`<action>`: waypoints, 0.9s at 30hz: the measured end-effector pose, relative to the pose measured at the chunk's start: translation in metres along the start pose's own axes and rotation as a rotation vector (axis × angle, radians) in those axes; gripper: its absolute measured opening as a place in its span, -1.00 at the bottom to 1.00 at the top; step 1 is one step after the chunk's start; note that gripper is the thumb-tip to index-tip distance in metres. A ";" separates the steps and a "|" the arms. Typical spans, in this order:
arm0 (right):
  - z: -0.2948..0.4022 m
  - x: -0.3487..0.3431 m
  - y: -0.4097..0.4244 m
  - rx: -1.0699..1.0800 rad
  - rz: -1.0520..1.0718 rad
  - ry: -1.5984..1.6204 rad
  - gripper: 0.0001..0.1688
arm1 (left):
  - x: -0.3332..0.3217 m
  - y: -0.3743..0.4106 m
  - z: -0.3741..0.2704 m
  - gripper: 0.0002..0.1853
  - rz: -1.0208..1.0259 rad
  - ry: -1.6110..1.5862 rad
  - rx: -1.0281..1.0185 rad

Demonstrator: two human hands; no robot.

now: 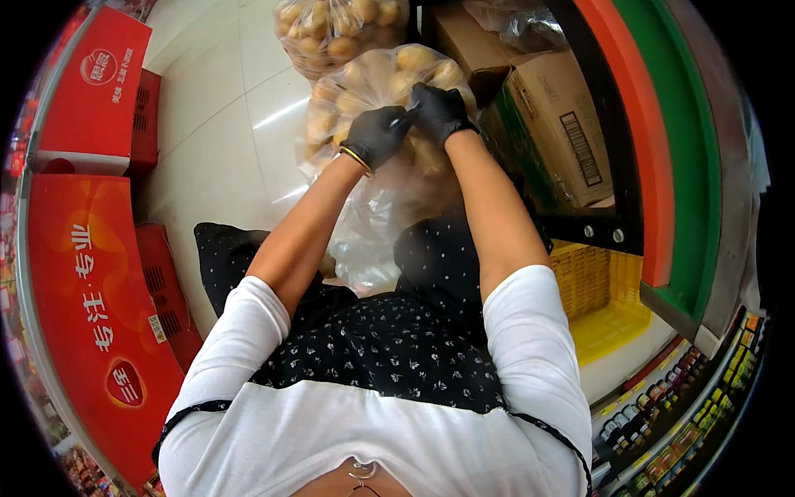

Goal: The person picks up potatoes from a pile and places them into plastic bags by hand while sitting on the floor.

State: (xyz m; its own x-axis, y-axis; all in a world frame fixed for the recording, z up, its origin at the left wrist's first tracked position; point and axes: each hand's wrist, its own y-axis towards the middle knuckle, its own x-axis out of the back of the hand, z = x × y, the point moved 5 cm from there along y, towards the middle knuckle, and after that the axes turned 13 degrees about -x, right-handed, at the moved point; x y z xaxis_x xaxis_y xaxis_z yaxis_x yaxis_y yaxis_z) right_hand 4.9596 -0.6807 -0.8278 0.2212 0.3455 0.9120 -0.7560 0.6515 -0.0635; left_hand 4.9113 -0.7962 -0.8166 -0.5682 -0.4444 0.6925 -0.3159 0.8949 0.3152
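Observation:
A clear plastic bag of potatoes (320, 121) sits on the floor in front of me, its film gathered towards the top. My left hand (377, 135), in a black glove with a yellow band at the wrist, pinches the gathered plastic. My right hand (440, 110), also in a black glove, grips the same gather, and the two hands meet there. The fingers hide the exact shape of the plastic between them. Just beyond stands a second clear bag of potatoes (338, 37). Crumpled clear plastic film (366, 242) lies between my knees.
Cardboard boxes (559, 124) are stacked at the right beneath a green and orange counter edge (658, 124). Below them is a yellow plastic crate (596, 298). Red display cases (93, 279) line the left side of the tiled floor (205, 124). Bottles fill a shelf (658, 397) at lower right.

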 end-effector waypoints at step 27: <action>-0.080 0.010 0.032 -0.006 0.122 0.350 -0.77 | 0.062 -0.067 0.119 -0.71 -0.380 -1.350 0.583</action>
State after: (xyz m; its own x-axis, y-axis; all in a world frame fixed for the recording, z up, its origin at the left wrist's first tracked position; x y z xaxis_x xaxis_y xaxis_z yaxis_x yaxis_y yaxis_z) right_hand 4.9876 -0.6023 -0.8532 0.3279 0.6301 0.7039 -0.7862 0.5951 -0.1665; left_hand 4.8068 -0.8880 -0.8724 -0.5336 -0.6296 -0.5647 -0.6625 0.7262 -0.1836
